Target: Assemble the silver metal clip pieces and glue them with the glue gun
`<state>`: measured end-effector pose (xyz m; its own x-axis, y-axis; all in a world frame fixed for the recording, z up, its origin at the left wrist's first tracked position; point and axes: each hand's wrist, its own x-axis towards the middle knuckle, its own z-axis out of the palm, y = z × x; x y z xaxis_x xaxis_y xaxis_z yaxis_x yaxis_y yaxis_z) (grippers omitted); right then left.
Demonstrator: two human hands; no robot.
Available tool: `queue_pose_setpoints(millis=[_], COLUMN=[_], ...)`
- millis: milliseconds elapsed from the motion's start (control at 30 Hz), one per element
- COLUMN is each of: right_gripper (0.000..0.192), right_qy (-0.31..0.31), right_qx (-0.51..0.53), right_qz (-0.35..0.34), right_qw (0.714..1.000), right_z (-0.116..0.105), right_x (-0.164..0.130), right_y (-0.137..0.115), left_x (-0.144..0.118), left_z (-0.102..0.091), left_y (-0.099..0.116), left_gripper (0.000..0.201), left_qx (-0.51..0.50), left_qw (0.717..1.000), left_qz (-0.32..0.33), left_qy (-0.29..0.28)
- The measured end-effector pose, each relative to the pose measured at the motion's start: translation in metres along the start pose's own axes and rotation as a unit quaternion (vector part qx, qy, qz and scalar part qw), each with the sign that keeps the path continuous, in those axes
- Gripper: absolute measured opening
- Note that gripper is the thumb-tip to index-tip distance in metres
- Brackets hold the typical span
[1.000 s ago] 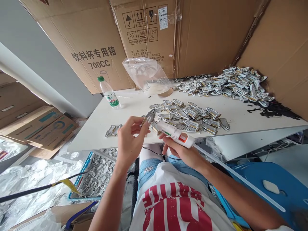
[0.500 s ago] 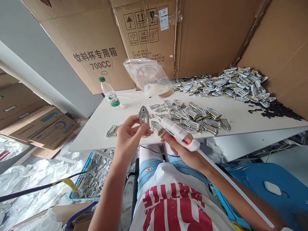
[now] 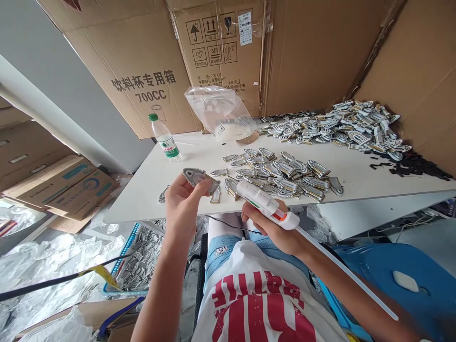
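Between the thumb and fingers of my left hand (image 3: 185, 202) is a grey metal-looking piece (image 3: 200, 182) with a pointed end, tilted with its point to the left. My right hand (image 3: 269, 222) is wrapped round a white hot glue gun (image 3: 261, 199), its nozzle aimed left toward the table. A long white glue stick (image 3: 345, 270) sticks out of its back, along my right forearm. Just beyond the nozzle lies a loose spread of similar pointed pieces (image 3: 285, 168) on the white table (image 3: 142, 192).
At the back right is a big heap of the same pieces (image 3: 359, 126), beside black strips (image 3: 409, 166). A water bottle (image 3: 166, 140) and a clear plastic bag (image 3: 221, 111) stand near the cardboard boxes (image 3: 142, 57). Below left is a blue basket (image 3: 124, 251); a blue stool (image 3: 402, 256) is right.
My left hand has turned the grey piece from upright to leaning left and moved slightly left. The glue gun stays in my right hand, nearly in place.
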<state>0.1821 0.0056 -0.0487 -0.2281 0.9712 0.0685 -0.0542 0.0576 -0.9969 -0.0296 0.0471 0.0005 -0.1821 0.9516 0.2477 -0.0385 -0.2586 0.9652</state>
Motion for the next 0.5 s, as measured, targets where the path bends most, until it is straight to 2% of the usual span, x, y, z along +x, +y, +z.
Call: queue_pose_setpoints(millis=[133,333,500], right_gripper=[0.046,0.041,0.043], right_qy=[-0.008,-0.005,-0.003], right_qx=[-0.009,-0.024,-0.036], right_qz=[-0.009,-0.017,-0.040], right_qw=[1.000,1.000,0.999], right_z=[0.0006,0.0001,0.0003], right_x=[-0.0012,-0.0028,-0.0012], right_y=[-0.0047,-0.0066,-0.0062], left_x=[-0.0002,-0.0026,-0.0036], left_z=[-0.0004,0.0010,0.0010], left_y=[-0.0016,0.0012,0.0010], left_gripper=[0.010,0.032,0.031], left_qx=[-0.014,-0.036,-0.017], left_qw=[1.000,0.999,1.000], left_qz=[0.027,0.019,0.019], left_qy=[0.006,-0.016,-0.016])
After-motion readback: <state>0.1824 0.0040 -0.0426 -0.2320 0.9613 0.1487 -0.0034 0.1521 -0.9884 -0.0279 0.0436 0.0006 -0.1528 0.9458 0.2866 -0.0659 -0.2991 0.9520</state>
